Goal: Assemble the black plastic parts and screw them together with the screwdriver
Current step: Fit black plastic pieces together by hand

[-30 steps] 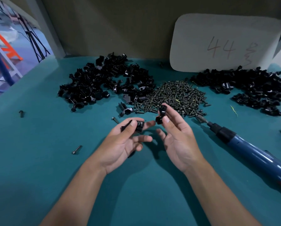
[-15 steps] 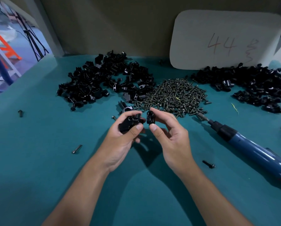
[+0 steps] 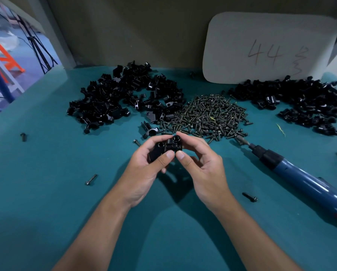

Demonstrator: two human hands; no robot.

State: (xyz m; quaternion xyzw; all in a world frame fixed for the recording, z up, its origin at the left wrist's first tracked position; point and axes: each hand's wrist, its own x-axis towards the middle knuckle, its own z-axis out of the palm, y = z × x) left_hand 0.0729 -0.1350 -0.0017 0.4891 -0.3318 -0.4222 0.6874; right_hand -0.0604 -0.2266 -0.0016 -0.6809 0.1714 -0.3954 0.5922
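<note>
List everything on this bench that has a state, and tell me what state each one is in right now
left hand: grips black part.
right hand: pinches small black part against it.
screwdriver: lying on the mat, unheld.
screw pile: loose heap.
left parts pile: loose heap.
right parts pile: loose heap.
stray screw: lying flat.

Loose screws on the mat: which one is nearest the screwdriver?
The dark screw right of the right hand, just beside the screwdriver; the others lie left.

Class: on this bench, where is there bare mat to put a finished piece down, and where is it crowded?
Bare mat lies near-left, below the stray screw, and between the forearms. Crowded: the back, with left parts pile, screw pile, right parts pile; the screwdriver crosses the right.
</note>
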